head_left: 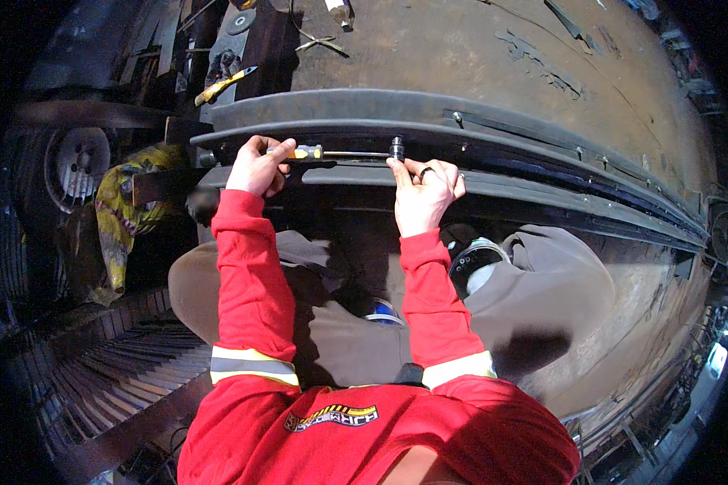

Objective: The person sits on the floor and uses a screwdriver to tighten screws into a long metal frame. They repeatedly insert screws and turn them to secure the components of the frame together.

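My left hand (255, 170) is closed around the yellow and grey handle of a screwdriver (307, 152), held level with its thin shaft pointing right. The shaft reaches a small black cylindrical fitting (396, 150), which stands upright at the fingertips of my right hand (425, 194). Those fingers pinch its lower part, and a dark ring shows on one of them. Whether the screwdriver tip touches the fitting or passes behind it, I cannot tell. Both hands are over a long dark metal rail (526, 151) that runs across in front of me.
Bolts (458, 118) stick out along the rails. At the far left lie a yellow-handled tool (225, 86) and a round disc (240, 21). A stained yellow cloth (129, 210) hangs near a wheel (78, 168) on the left. Metal slats (129, 364) fill the lower left.
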A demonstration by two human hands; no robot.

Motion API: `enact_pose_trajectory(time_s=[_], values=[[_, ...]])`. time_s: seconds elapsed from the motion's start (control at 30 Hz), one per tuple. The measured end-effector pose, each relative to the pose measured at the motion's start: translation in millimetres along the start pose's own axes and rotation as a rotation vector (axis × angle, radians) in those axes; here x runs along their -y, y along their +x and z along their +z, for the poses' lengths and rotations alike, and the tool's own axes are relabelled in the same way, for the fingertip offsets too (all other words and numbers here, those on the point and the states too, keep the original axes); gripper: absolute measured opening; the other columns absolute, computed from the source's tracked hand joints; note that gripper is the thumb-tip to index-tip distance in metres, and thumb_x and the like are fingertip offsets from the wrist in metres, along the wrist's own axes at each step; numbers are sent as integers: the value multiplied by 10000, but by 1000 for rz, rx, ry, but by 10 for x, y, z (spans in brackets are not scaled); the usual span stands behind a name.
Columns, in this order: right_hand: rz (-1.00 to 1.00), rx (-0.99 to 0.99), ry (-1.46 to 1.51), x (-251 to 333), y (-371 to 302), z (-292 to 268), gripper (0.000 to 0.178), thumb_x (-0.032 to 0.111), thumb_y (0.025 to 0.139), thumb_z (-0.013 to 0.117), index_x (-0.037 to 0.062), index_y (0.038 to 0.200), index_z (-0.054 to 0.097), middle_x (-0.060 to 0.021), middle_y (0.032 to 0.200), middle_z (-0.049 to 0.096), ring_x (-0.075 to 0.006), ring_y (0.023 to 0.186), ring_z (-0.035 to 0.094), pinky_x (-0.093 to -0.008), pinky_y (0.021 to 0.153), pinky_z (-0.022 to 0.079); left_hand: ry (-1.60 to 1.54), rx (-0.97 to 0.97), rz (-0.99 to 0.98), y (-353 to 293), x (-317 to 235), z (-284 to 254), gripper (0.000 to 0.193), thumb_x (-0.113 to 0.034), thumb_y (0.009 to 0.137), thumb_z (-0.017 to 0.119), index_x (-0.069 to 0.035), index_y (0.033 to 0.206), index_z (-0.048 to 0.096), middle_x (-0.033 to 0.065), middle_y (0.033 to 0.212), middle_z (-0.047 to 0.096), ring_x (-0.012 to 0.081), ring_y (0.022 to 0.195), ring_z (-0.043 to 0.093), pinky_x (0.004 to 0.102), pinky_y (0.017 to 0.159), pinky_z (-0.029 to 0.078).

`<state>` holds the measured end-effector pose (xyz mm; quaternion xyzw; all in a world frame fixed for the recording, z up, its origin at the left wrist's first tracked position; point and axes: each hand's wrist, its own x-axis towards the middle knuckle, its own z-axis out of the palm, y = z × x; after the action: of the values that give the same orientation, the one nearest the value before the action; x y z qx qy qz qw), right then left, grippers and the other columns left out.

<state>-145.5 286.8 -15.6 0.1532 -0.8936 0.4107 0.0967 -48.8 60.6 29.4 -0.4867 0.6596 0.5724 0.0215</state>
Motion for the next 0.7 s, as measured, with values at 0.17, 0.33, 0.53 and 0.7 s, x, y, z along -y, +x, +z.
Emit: enact_pose_trajectory(time_s=[0.17,0.33,0.53,0.7], values=[[-35,-18,-26,-32,0,15,225,308,646,817,120,661,693,40,658,531,-185,842,509,-395,877,294,-57,54,-15,78,17,-10,294,-307,867,678,-53,899,532,11,615,536,91,397,459,239,331,276],[-27,-1,-38,-23,1,13,242,324,650,815,116,663,693,35,635,503,-181,826,503,-399,884,292,-173,29,13,85,71,27,292,-290,860,688,-38,885,543,20,610,525,104,410,471,242,336,283],[-48,-20,-33,-6,3,22,247,320,657,817,106,664,694,35,625,484,-177,819,494,-399,897,284,-282,-17,24,61,105,101,237,-228,845,666,-20,850,553,17,591,503,107,389,469,251,334,312],[-56,-16,-29,-41,-5,30,266,323,659,816,88,665,692,28,630,501,-182,819,494,-400,899,286,-272,28,-41,-5,-4,73,167,-223,853,591,-61,845,554,-1,581,450,86,373,378,238,332,254]])
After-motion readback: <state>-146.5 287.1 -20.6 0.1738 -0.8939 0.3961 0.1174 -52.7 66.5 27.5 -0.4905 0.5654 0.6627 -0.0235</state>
